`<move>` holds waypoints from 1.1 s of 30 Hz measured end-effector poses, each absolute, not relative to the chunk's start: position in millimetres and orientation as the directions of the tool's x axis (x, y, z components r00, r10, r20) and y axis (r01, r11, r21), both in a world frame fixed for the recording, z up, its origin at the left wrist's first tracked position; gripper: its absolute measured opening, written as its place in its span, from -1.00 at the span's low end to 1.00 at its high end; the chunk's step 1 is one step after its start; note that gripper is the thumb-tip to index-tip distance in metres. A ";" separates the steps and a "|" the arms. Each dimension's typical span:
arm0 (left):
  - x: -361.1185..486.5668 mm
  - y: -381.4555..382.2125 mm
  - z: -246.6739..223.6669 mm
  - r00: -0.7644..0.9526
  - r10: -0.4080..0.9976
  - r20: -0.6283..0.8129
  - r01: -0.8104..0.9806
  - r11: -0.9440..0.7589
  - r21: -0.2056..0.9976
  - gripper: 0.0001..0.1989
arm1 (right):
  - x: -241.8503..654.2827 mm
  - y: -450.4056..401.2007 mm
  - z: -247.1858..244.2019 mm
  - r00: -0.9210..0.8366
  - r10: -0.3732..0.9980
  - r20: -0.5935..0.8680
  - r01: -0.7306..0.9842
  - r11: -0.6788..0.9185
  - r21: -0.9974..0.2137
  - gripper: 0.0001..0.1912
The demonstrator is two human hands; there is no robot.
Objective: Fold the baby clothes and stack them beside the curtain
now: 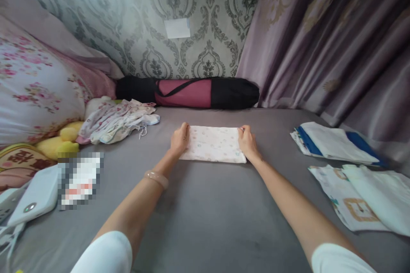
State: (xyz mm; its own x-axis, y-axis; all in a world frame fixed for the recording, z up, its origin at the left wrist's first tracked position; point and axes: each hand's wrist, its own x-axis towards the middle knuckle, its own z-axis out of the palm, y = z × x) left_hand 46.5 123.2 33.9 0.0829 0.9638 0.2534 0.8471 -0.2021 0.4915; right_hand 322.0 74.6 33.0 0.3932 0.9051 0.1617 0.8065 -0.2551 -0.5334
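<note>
A pale folded cloth (213, 144) with small pastel prints lies stretched between my two hands, on or just above the grey sheet. My left hand (180, 138) is closed on its left edge, thumb on top. On the opposite edge, my right hand (247, 141) pinches the upper right corner. The fingers beneath the cloth are hidden on both sides. A light bangle (156, 179) circles my left wrist.
Crumpled baby clothes (123, 121) and a yellow plush toy (64, 138) lie left, by a floral pillow (38, 85). A white power bank (36, 194) has a cable. Folded cloths (336, 141) and a lion-print cloth (355, 204) lie right. A long black-and-maroon bag (188, 93) lines the wall.
</note>
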 end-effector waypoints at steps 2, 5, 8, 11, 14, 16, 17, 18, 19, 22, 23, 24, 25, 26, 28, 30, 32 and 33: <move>47.3 128.3 31.2 0.061 0.976 0.210 0.839 -0.164 0.519 -0.73 | 322.3 80.7 30.7 0.415 0.899 0.141 0.783 -0.274 -0.558 -0.62; 44.0 133.8 28.5 -0.065 0.989 0.133 0.766 -0.037 0.642 -0.68 | 326.7 87.4 29.2 0.465 0.885 0.034 0.699 -0.343 -0.628 -0.65; 33.3 133.5 29.6 -0.205 0.979 -0.011 0.599 0.134 0.789 -0.60 | 334.9 87.6 30.6 0.458 0.885 -0.089 0.628 -0.392 -0.672 -0.54; 22.0 127.9 31.2 -0.192 0.973 -0.127 0.480 0.206 0.853 -0.62 | 339.7 79.5 33.5 0.427 0.890 -0.157 0.607 -0.411 -0.680 -0.49; 20.1 122.4 29.8 -0.152 0.985 -0.086 0.514 0.153 0.844 -0.69 | 335.2 67.4 36.4 0.420 0.894 -0.153 0.647 -0.414 -0.640 -0.60; 24.7 120.4 27.4 -0.149 0.988 -0.028 0.548 0.106 0.830 -0.73 | 327.7 59.7 37.5 0.415 0.903 -0.115 0.691 -0.395 -0.606 -0.71; 27.6 119.7 26.1 -0.150 0.989 0.009 0.568 0.079 0.819 -0.74 | 323.5 56.2 37.7 0.411 0.907 -0.089 0.721 -0.383 -0.578 -0.74; 30.4 119.0 24.7 -0.148 0.988 0.050 0.595 0.048 0.803 -0.73 | 319.8 53.0 37.8 0.408 0.911 -0.065 0.753 -0.375 -0.541 -0.75; 32.5 118.0 23.6 -0.139 0.986 0.093 0.633 0.016 0.774 -0.72 | 316.8 50.2 37.8 0.406 0.913 -0.045 0.783 -0.373 -0.498 -0.73; 33.0 112.3 22.2 -0.106 0.974 0.200 0.768 -0.047 0.638 -0.71 | 315.1 44.2 38.7 0.392 0.920 -0.023 0.838 -0.368 -0.403 -0.64; 31.1 109.5 22.9 -0.109 0.972 0.210 0.803 -0.038 0.595 -0.70 | 317.1 43.0 39.5 0.390 0.920 -0.035 0.838 -0.370 -0.401 -0.62; 28.5 106.2 24.3 -0.124 0.972 0.200 0.830 -0.009 0.558 -0.69 | 319.9 42.0 40.5 0.390 0.919 -0.053 0.833 -0.377 -0.406 -0.60; 25.5 102.7 26.3 -0.142 0.975 0.168 0.850 0.034 0.525 -0.66 | 323.1 41.0 41.7 0.390 0.918 -0.077 0.826 -0.385 -0.412 -0.57; 22.4 99.0 29.0 -0.155 0.981 0.117 0.866 0.078 0.494 -0.64 | 326.1 39.8 43.0 0.392 0.914 -0.104 0.817 -0.398 -0.417 -0.53; 17.7 91.8 35.1 -0.164 0.986 -0.006 0.890 0.151 0.431 -0.62 | 329.9 36.6 45.5 0.398 0.906 -0.146 0.805 -0.421 -0.418 -0.45; 16.9 85.4 41.1 -0.151 0.985 -0.081 0.908 0.171 0.384 -0.63 | 328.1 32.1 47.8 0.406 0.900 -0.157 0.801 -0.433 -0.413 -0.44; 20.7 80.3 45.8 -0.145 0.983 -0.112 0.919 0.176 0.353 -0.63 | 320.7 27.0 49.6 0.417 0.898 -0.140 0.808 -0.437 -0.394 -0.46; 24.0 78.2 47.5 -0.149 0.981 -0.123 0.923 0.183 0.339 -0.63 | 315.6 24.6 50.3 0.420 0.899 -0.126 0.816 -0.435 -0.381 -0.47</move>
